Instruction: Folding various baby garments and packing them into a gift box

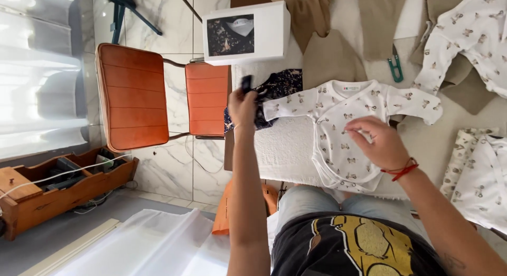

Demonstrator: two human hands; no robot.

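In the head view, the table [449,133] is covered with a pale textured cloth and its near edge runs beside the person's lap; open room lies mostly on the white cloth between the table's left edge and the small white printed baby bodysuit [343,133], which is spread flat, sleeves out, in the middle. Off the left edge stands an orange padded metal-framed chair [132,96] on the marble floor, close to the table. A white cardboard box with a dark picture [247,33] sits at the far left corner, and beige fabric pieces [330,57] crowd the far side, with green thread snips [395,67] just beside them. More white printed baby garments [470,28] lie at the far right and near right. The left hand [243,104] is raised at the table's left edge, closed around a dark blue patterned cloth [280,86]. The right hand [377,144] rests on the bodysuit's front, fingers narrowed in a pinch on its fabric.
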